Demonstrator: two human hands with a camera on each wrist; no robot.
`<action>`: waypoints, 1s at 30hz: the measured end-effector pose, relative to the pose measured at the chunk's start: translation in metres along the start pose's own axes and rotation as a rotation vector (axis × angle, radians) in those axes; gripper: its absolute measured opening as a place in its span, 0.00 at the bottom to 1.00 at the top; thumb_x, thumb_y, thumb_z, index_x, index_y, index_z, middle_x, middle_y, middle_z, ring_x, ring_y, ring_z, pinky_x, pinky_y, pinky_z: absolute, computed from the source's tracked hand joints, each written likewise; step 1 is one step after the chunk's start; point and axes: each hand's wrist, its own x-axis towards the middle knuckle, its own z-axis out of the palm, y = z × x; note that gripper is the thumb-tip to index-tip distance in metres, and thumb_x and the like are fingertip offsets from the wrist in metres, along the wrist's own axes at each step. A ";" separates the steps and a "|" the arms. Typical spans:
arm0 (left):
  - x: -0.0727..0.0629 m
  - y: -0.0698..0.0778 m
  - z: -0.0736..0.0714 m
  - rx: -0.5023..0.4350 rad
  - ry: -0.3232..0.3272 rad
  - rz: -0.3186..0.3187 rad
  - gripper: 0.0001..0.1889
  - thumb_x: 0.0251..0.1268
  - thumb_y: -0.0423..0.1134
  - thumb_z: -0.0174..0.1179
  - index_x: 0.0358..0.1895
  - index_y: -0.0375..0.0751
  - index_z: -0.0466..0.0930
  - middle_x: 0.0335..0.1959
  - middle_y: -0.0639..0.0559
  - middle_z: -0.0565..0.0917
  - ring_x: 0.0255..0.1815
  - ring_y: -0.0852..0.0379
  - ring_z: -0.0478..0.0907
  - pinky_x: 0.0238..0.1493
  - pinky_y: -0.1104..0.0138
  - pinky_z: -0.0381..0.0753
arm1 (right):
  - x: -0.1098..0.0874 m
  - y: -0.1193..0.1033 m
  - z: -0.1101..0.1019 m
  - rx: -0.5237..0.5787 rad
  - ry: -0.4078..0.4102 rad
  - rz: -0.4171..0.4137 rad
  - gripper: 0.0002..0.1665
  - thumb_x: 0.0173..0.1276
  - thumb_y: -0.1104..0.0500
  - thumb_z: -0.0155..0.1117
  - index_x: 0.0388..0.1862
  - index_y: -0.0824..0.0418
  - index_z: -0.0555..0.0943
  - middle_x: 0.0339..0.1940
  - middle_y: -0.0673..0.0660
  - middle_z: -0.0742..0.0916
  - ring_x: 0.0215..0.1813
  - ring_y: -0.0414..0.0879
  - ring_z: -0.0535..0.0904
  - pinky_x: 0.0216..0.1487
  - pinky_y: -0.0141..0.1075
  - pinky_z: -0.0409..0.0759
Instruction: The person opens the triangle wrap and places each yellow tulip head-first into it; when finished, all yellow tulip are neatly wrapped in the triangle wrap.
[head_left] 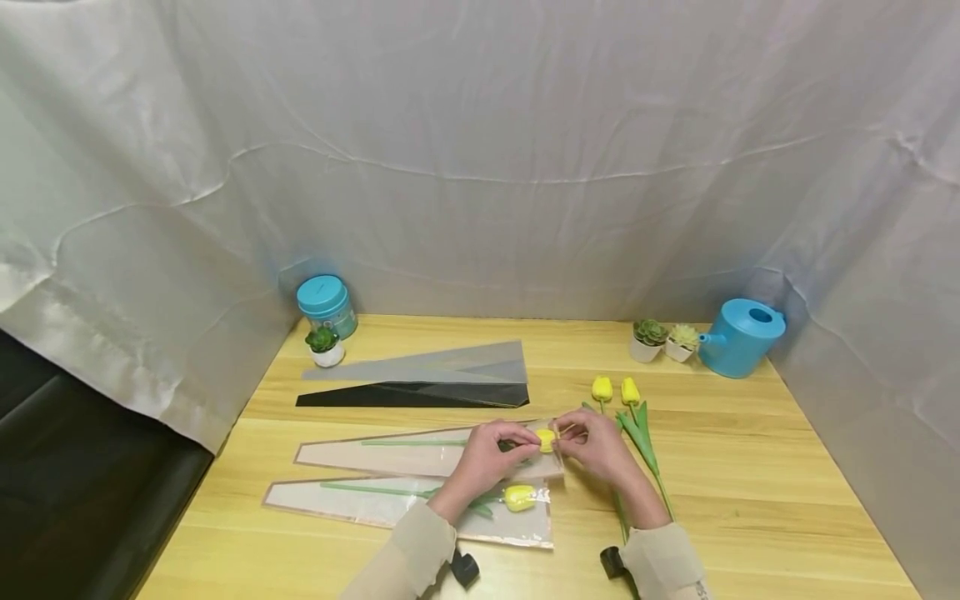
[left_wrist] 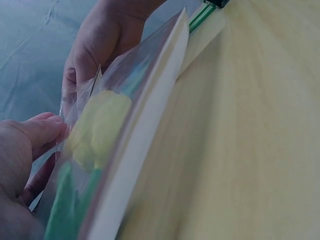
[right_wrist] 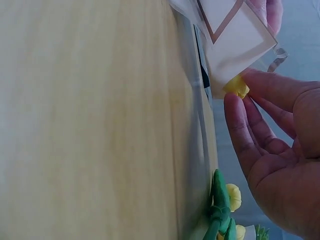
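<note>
In the head view my left hand (head_left: 491,450) pinches the wide end of a clear flower sleeve (head_left: 337,452) with a pinkish border. A yellow tulip (head_left: 547,439) lies inside, its green stem showing through the film. My right hand (head_left: 596,446) grips the sleeve's open edge beside the bloom, thumb and finger close together. In the left wrist view the bloom (left_wrist: 100,127) shows behind plastic, with the wide end raised off the table. The right wrist view has the bloom's tip (right_wrist: 237,87) at my right fingertips. Nearer me, a second sleeve (head_left: 300,495) holds another yellow tulip (head_left: 519,498).
Two loose yellow tulips (head_left: 629,391) lie by my right forearm. Behind the sleeves are a black folded sleeve (head_left: 420,395) and a grey one (head_left: 450,364). A blue-lidded jar (head_left: 322,296), small potted succulents (head_left: 648,337) and a blue watering can (head_left: 738,342) line the back.
</note>
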 end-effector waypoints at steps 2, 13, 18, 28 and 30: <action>0.000 0.000 0.000 -0.005 0.002 0.011 0.05 0.67 0.45 0.72 0.43 0.55 0.92 0.43 0.61 0.91 0.44 0.66 0.83 0.48 0.68 0.83 | 0.000 -0.001 0.000 -0.003 0.004 0.002 0.13 0.62 0.69 0.76 0.45 0.61 0.89 0.45 0.57 0.87 0.43 0.45 0.86 0.42 0.30 0.86; 0.000 0.000 0.002 -0.050 0.019 0.023 0.05 0.66 0.44 0.72 0.42 0.53 0.92 0.42 0.58 0.91 0.43 0.62 0.85 0.46 0.70 0.83 | -0.001 -0.002 0.002 0.004 0.007 0.003 0.12 0.63 0.70 0.75 0.44 0.61 0.89 0.47 0.58 0.88 0.43 0.47 0.88 0.41 0.32 0.87; -0.001 0.001 0.001 -0.041 0.012 0.015 0.05 0.66 0.43 0.72 0.42 0.52 0.93 0.42 0.58 0.91 0.44 0.62 0.84 0.47 0.70 0.83 | -0.001 -0.001 0.002 0.025 -0.003 0.037 0.12 0.64 0.69 0.74 0.46 0.60 0.89 0.49 0.58 0.88 0.46 0.49 0.88 0.43 0.35 0.88; -0.002 0.002 -0.028 0.034 -0.048 -0.017 0.13 0.69 0.45 0.69 0.53 0.49 0.89 0.50 0.62 0.89 0.51 0.62 0.83 0.59 0.61 0.83 | -0.008 -0.002 -0.027 -0.058 -0.038 0.004 0.16 0.69 0.61 0.72 0.55 0.61 0.86 0.54 0.60 0.88 0.51 0.51 0.87 0.53 0.45 0.87; -0.003 0.003 -0.042 0.084 -0.040 -0.014 0.14 0.71 0.47 0.67 0.56 0.50 0.88 0.53 0.61 0.89 0.52 0.61 0.83 0.61 0.58 0.82 | -0.010 -0.003 -0.038 -0.074 -0.032 -0.038 0.17 0.71 0.61 0.70 0.58 0.63 0.85 0.55 0.62 0.87 0.52 0.53 0.86 0.54 0.45 0.87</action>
